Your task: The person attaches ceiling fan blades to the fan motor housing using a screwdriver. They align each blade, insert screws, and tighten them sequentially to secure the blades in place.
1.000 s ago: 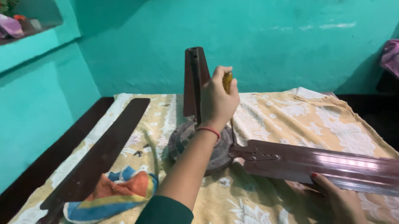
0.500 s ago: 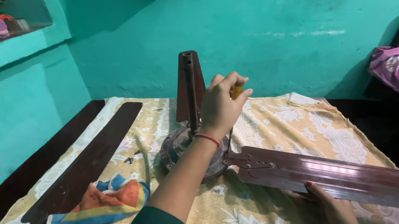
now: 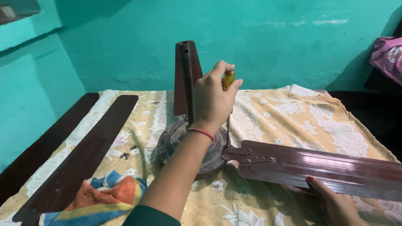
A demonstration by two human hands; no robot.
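My left hand [image 3: 212, 102] grips the yellow handle of a screwdriver [image 3: 228, 79]. The tool stands upright, its shaft pointing down at the joint where a dark red fan blade [image 3: 339, 166] meets the round ceiling-fan motor [image 3: 189, 147]. The motor rests on the cloth-covered bed with its brown down-rod cone [image 3: 186, 76] standing upright. My right hand [image 3: 335, 207] holds the near edge of that blade from below, one finger on top.
A loose fan blade [image 3: 80, 160] lies at the left on the patterned yellow sheet [image 3: 302, 124]. A striped rag [image 3: 93, 203] sits beside it, and small screws [image 3: 125, 155] lie near the motor. Teal walls enclose the bed. A pink bundle [image 3: 400, 61] lies at the right.
The view has shifted slightly. My left hand stays on the screwdriver at the blade joint and has turned a little. My right hand remains under the blade.
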